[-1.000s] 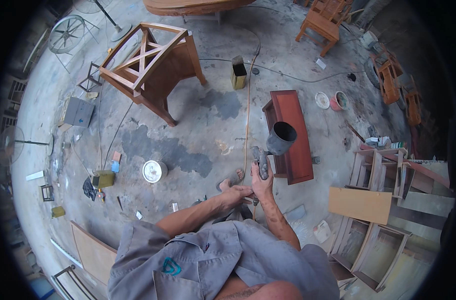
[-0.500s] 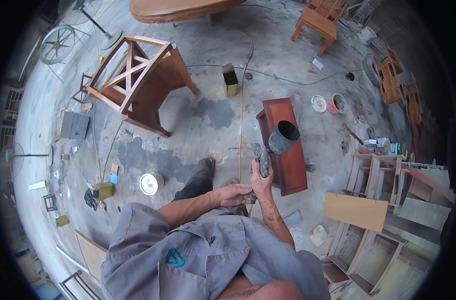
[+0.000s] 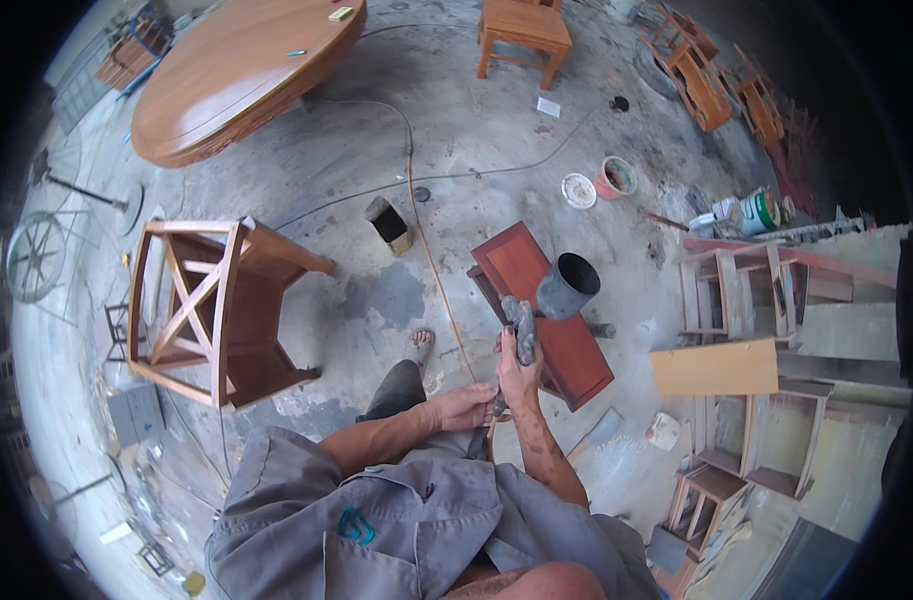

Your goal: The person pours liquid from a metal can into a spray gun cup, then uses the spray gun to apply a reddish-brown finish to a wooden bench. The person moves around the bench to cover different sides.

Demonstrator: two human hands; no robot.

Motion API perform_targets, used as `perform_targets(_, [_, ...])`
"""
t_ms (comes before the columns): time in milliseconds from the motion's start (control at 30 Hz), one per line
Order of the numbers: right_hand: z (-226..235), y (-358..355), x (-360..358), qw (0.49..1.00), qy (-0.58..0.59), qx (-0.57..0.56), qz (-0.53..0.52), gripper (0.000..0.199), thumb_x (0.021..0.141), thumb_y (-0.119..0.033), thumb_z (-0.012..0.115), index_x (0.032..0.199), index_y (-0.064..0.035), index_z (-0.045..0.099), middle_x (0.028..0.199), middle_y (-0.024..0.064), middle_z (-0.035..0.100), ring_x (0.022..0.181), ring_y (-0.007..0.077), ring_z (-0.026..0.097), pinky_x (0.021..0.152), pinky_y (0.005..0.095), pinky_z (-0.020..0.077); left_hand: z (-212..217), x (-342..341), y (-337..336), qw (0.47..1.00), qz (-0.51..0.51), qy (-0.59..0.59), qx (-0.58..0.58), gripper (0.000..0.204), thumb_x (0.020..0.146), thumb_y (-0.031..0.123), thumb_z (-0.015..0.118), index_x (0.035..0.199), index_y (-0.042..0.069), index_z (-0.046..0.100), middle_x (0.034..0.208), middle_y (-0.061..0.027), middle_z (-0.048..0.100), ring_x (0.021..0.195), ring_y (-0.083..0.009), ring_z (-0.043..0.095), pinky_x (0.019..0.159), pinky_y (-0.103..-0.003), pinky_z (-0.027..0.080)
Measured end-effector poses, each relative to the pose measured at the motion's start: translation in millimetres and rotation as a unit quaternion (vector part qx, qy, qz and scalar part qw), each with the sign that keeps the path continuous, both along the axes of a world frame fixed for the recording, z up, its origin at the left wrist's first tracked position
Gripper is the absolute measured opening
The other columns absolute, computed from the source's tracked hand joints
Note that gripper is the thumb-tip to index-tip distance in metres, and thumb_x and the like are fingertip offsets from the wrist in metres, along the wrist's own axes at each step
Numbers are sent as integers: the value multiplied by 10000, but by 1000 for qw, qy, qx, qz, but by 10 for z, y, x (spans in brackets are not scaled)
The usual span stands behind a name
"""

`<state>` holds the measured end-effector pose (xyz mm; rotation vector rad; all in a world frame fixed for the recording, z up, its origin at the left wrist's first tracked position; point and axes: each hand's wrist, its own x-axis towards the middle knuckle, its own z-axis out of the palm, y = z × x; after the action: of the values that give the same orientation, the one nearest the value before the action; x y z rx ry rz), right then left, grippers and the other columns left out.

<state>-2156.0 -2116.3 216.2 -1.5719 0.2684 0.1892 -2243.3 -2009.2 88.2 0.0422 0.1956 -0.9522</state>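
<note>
No words or numbers can be read with certainty; the clearest sign is a teal emblem [image 3: 356, 525], a rounded, looped outline without legible lettering, on the chest of the person's grey shirt [image 3: 371, 500], just beside a pocket; a white bucket [image 3: 761, 211] at the right, near the stacked wooden frames [image 3: 741, 300], bears a green band with pale marks, too small and too slanted to make out; on the floor near the wooden chair [image 3: 524, 30] lies a white card [image 3: 548, 106], and whether its face carries print cannot be told from this view.
</note>
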Motion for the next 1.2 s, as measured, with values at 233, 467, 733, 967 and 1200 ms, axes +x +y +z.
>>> perform_targets(233, [-68,211,356,994,-12,16,-106,465,1024,-121,564,1450,8,430,1047,81,630,887,153,623,832,290,524,158,433,251,996,-37,28,72,543,972,309,668,1452,127,488,1421,-30,555,1320,-235,518,1140,-491,368])
perform_targets(467, [-42,27,528,984,-17,36,-174,436,1036,-108,545,1439,17,433,1085,108,622,926,150,610,839,304,519,179,777,150,992,-91,-17,92,461,999,354,617,1400,139,540,1390,20,575,1313,-192,503,1135,-547,338])
perform_targets(733, [-268,-170,737,978,-67,32,-195,520,1053,-163,533,1534,-79,356,1076,65,629,866,50,569,497,177,367,197,1077,0,982,-123,-14,145,703,931,436,689,1519,184,398,1496,6,469,1369,-224,451,1134,-515,343])
perform_targets(967, [-585,-425,824,962,-54,37,-265,473,1034,-82,539,1485,-18,412,1039,58,631,902,103,596,730,242,488,-271,1334,-26,920,-234,-141,280,531,998,372,607,1453,149,448,1449,-44,490,1362,-252,452,1121,-526,351])
perform_targets(1200, [-1540,-620,392,900,-12,-82,-428,460,1019,-68,564,1462,-12,452,1101,85,682,976,122,646,836,276,527,-860,1934,763,234,-449,-603,617,659,884,405,677,1439,132,448,1446,-208,475,1319,-412,463,1095,-579,349])
